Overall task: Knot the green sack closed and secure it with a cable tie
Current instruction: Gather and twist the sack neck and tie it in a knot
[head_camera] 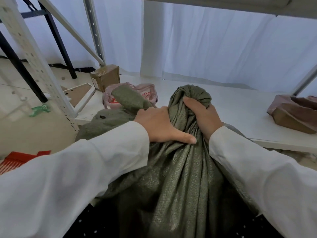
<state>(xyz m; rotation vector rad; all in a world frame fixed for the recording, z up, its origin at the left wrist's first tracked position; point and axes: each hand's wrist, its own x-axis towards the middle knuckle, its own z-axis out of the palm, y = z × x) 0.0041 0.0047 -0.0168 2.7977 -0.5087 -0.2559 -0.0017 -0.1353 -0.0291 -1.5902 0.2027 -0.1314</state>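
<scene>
A full green woven sack [178, 182] stands in front of me, its mouth gathered into a twisted neck with a bunched loop [190, 93] on top. My right hand [202, 117] grips the neck just under that loop. My left hand [161, 124] holds the loose end of the sack [128, 98], which trails off to the left, and its thumb presses on the gathered folds. Both arms wear white sleeves. No cable tie is visible.
A white shelf board [240, 117] lies behind the sack, carrying a pink bag [147, 91], a taped cardboard box [106, 77] and a brown wrapped parcel [295, 114]. Perforated rack posts [34, 54] rise at left. A red comb-like item [18, 160] and green scrap [40, 109] lie on the floor.
</scene>
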